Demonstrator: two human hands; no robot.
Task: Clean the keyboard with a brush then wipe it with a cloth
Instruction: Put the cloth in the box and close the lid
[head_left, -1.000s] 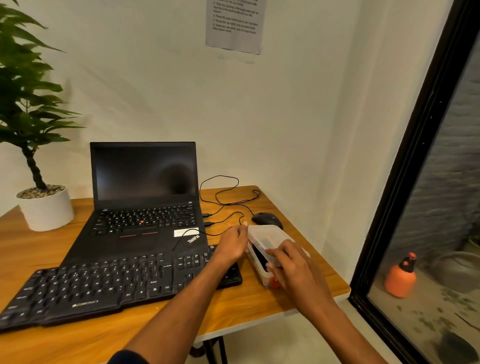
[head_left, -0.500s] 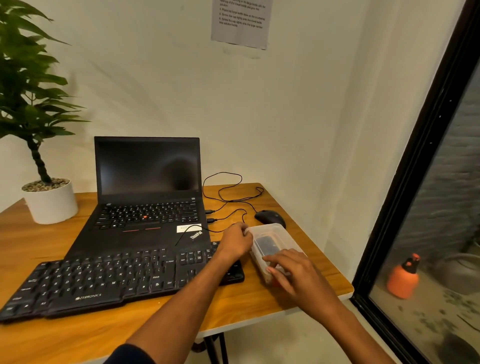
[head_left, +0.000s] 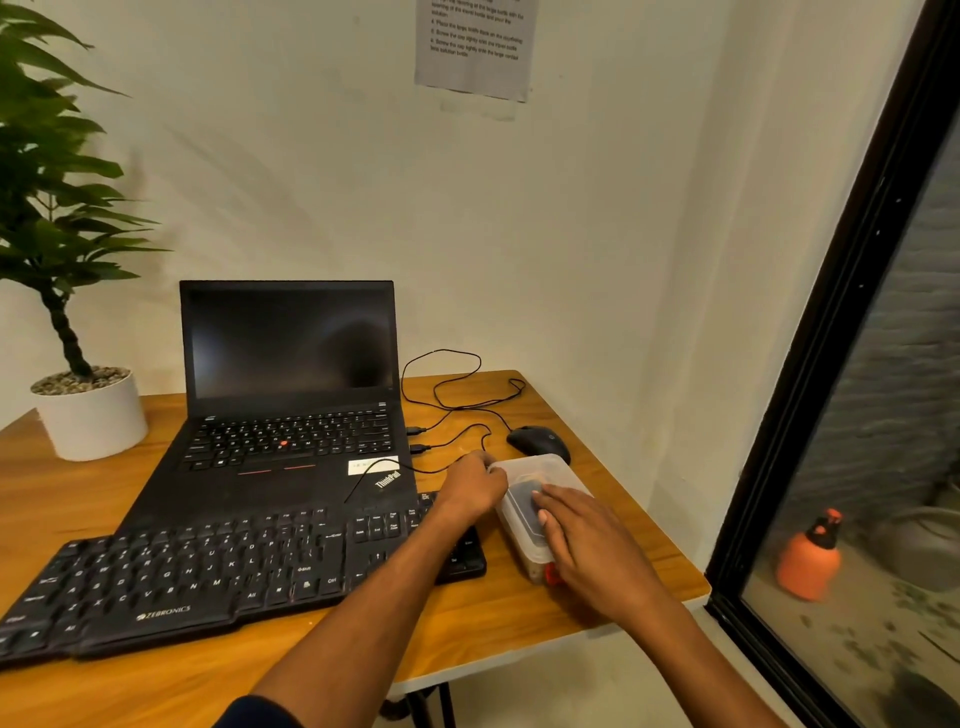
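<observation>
Keyboard lies long axis left-right, its right end under the left wrist. Left hand still grips the plastic box, fingers curled on its edge; right hand has flattened onto the lid, fingers straight

A small office corner with a computer set up for work.
A wooden table against a white wall carries an open laptop, a keyboard, a mouse and a potted plant; a printed notice hangs above.
</observation>
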